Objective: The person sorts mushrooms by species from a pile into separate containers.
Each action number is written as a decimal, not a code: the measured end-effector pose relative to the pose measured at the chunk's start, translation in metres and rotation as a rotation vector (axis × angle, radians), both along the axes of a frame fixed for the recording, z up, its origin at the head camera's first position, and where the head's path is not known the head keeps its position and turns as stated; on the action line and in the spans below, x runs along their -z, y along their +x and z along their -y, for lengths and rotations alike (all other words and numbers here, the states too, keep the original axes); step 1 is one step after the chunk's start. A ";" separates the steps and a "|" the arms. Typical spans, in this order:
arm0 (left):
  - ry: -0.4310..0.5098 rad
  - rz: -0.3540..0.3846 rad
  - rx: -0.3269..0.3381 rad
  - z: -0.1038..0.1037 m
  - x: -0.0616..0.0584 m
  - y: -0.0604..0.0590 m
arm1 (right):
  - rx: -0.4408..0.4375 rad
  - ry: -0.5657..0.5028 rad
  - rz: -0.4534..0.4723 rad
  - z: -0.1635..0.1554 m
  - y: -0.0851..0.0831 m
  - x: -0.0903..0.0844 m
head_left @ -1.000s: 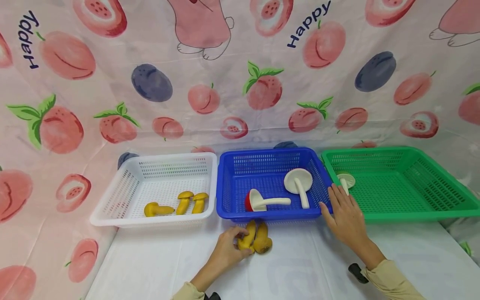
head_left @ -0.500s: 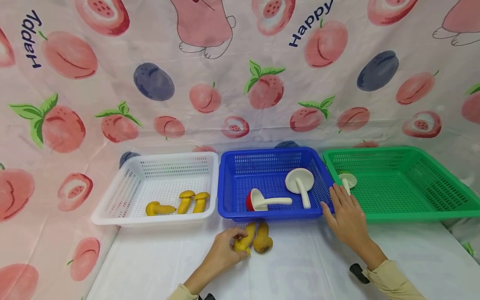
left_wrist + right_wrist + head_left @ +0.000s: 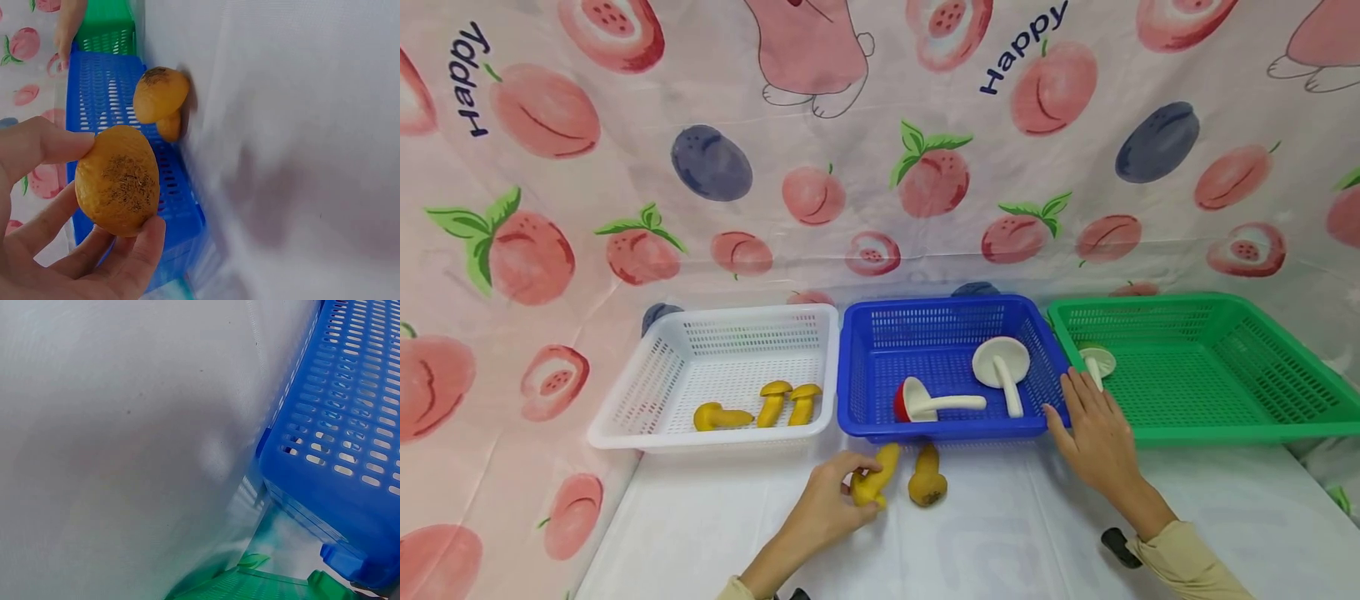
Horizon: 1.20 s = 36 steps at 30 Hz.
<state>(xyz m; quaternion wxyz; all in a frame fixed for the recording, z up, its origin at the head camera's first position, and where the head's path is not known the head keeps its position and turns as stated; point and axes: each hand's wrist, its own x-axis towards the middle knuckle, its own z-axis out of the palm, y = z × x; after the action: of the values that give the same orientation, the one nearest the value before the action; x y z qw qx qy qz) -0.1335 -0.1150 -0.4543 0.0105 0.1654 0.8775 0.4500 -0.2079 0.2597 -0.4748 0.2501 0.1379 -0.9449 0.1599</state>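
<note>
In the head view my left hand (image 3: 827, 504) pinches a yellow toy mushroom (image 3: 880, 473) in front of the blue basket (image 3: 940, 431). The left wrist view shows this mushroom's rounded cap (image 3: 119, 181), dark-speckled, between thumb and fingers; its stem is hidden there. A second yellow mushroom (image 3: 928, 482) lies on the table against the basket's front. My right hand (image 3: 1099, 437) rests with straight fingers at the adjoining corners of the blue basket and the green basket (image 3: 1232, 433). The right wrist view takes in the blue basket's perforated side (image 3: 350, 425), but no hand.
A white basket (image 3: 715, 442) at the left contains three yellow mushrooms (image 3: 772, 406). Two mushrooms with white stems lie in the blue basket, one red-capped (image 3: 917, 400). Another white-stemmed mushroom (image 3: 1099, 363) is in the green basket. A fruit-printed cloth (image 3: 880, 167) hangs behind.
My left hand has drawn the pinched mushroom left, away from the other yellow mushroom, so a gap now separates them. My right hand keeps its place at the baskets.
</note>
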 end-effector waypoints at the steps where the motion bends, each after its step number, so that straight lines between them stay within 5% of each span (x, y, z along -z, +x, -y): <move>1: -0.001 -0.006 -0.002 0.001 -0.002 0.001 | 0.000 0.001 0.000 0.000 0.000 0.000; 27: -0.076 -0.074 -0.009 0.026 -0.041 0.010 | -0.005 -0.002 -0.001 0.001 0.001 0.000; 36: -0.089 -0.102 -0.030 0.038 -0.054 0.004 | -0.002 -0.001 0.006 0.001 0.001 -0.001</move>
<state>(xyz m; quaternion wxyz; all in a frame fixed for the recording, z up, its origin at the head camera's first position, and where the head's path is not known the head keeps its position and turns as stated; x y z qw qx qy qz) -0.1291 -0.1533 -0.4000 -0.0336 0.1745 0.8984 0.4015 -0.2073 0.2584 -0.4737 0.2471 0.1382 -0.9455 0.1609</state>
